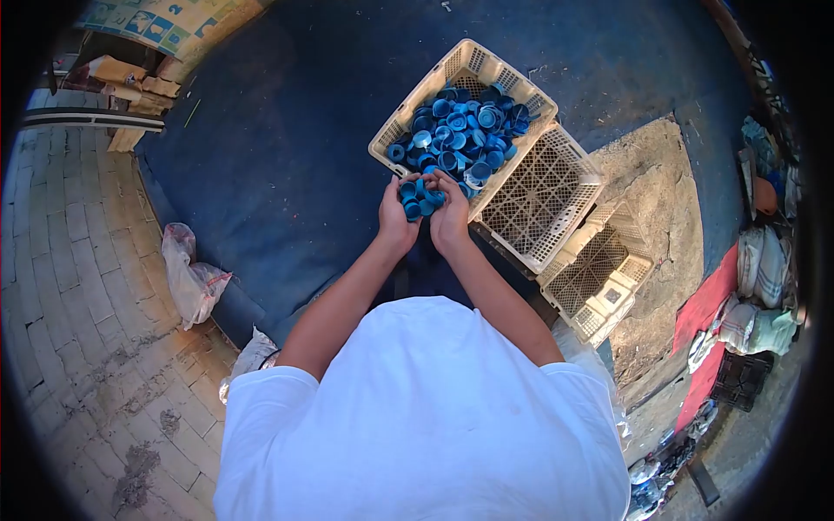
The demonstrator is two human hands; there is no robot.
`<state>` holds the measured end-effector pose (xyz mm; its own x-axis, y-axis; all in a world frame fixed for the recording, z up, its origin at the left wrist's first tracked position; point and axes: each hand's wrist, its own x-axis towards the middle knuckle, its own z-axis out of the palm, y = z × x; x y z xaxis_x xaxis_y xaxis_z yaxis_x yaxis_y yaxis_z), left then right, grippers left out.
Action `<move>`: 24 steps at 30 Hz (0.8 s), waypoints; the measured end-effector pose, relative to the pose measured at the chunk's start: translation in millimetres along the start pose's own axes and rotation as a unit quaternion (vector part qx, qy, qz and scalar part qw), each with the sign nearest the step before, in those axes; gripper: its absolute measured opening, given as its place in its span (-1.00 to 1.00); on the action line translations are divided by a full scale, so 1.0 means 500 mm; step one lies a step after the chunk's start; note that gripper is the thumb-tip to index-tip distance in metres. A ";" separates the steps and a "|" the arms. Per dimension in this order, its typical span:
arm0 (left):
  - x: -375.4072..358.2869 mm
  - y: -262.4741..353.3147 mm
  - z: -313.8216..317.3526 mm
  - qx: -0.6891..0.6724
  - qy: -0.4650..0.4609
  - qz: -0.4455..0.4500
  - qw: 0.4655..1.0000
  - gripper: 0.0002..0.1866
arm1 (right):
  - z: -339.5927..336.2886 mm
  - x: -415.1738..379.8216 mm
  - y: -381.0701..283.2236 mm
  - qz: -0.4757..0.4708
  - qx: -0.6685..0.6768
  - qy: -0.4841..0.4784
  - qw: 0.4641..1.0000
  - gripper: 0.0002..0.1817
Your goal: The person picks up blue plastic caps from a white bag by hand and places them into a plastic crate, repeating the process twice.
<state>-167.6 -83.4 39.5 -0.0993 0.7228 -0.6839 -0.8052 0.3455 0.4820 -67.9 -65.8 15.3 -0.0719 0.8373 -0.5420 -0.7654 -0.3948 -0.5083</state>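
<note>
Both hands cupped side by side. Left hand (395,221) and right hand (447,217) form one shallow bowl; fingers (446,184) curled inward, tips drawn close together, cradling a small heap of round, hollow, blue plastic caps (412,210). Individual grips on single caps: cannot tell.

Just beyond the fingertips: cream, rectangular, lattice-walled plastic crate (413,97), set at a slant, its near rim right by the fingers; contact with rim cannot be told. Inside it, a thick loose pile of similar blue caps (456,126), openings facing various ways.

Right of the fingers, against the first crate: second cream lattice plastic crate (537,193). Farther right and nearer the body: third, smaller-looking cream plastic crate (592,271).

Left of the fingers and beyond: broad dark-blue sheet (287,148). Well left, nearer the body: crumpled, translucent white plastic bag (193,276) at the sheet's edge, beside grey brick paving (78,243).
</note>
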 end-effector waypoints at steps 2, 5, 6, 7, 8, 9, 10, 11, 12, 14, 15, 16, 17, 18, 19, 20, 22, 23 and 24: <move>0.039 0.017 0.000 0.004 0.000 0.020 1.000 -0.51 | 0.006 0.033 0.018 0.007 -0.016 0.014 1.000 -0.58; 0.106 0.033 -0.025 0.006 0.003 0.015 1.000 -0.53 | 0.038 0.072 0.037 0.035 0.009 0.055 0.998 -0.62; 0.129 0.046 -0.029 0.009 0.002 0.007 1.000 -0.53 | 0.044 0.097 0.047 0.038 0.002 0.059 0.998 -0.63; 0.150 0.057 -0.037 0.026 0.001 -0.003 1.000 -0.53 | 0.044 0.120 0.058 0.041 -0.003 0.066 0.997 -0.64; 0.165 0.064 -0.046 0.044 0.001 -0.016 0.999 -0.53 | 0.043 0.135 0.071 0.045 -0.008 0.077 0.996 -0.65; 0.185 0.073 -0.050 0.061 -0.002 -0.028 0.998 -0.53 | 0.033 0.159 0.090 0.044 -0.004 0.083 0.996 -0.70; 0.211 0.080 -0.057 0.064 -0.006 -0.041 0.997 -0.53 | 0.033 0.180 0.101 0.051 -0.002 0.094 0.994 -0.71; 0.229 0.085 -0.069 0.066 -0.007 -0.056 0.996 -0.53 | 0.031 0.194 0.113 0.059 0.000 0.108 0.992 -0.72; 0.248 0.089 -0.079 0.068 -0.009 -0.071 0.995 -0.53 | 0.040 0.201 0.118 0.067 0.002 0.122 0.990 -0.73; 0.289 0.100 -0.099 0.082 -0.019 -0.099 0.992 -0.53 | 0.061 0.216 0.131 0.065 -0.014 0.167 0.984 -0.64; 0.301 0.110 -0.101 0.089 -0.022 -0.112 0.989 -0.52 | 0.073 0.219 0.135 0.067 -0.022 0.189 0.979 -0.59; 0.313 0.118 -0.103 0.096 -0.019 -0.126 0.987 -0.52 | 0.083 0.226 0.138 0.066 -0.025 0.195 0.978 -0.58; 0.327 0.125 -0.105 0.105 -0.016 -0.139 0.985 -0.52 | 0.093 0.234 0.140 0.067 -0.027 0.201 0.977 -0.57; 0.344 0.130 -0.110 0.114 -0.014 -0.151 0.982 -0.51 | 0.096 0.246 0.146 0.067 -0.029 0.207 0.976 -0.56; 0.360 0.136 -0.116 0.125 -0.026 -0.159 0.979 -0.51 | 0.093 0.258 0.155 0.070 -0.028 0.206 0.976 -0.56; 0.375 0.140 -0.122 0.136 -0.039 -0.166 0.976 -0.51 | 0.092 0.270 0.160 0.073 -0.027 0.205 0.976 -0.56; 0.397 0.152 -0.118 0.150 -0.059 -0.180 0.970 -0.52 | 0.087 0.298 0.168 0.073 -0.031 0.198 0.977 -0.56; 0.406 0.157 -0.116 0.153 -0.065 -0.188 0.968 -0.52 | 0.084 0.309 0.173 0.072 -0.037 0.193 0.978 -0.56; 0.418 0.158 -0.121 0.156 -0.070 -0.196 0.966 -0.53 | 0.089 0.315 0.173 0.072 -0.042 0.189 0.979 -0.57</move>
<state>-287.4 58.5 -98.5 0.2739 0.5666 -0.7772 -0.5479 0.7560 0.3580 -174.0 48.9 -84.4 0.0788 0.5783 -0.8120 -0.7080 -0.5409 -0.4540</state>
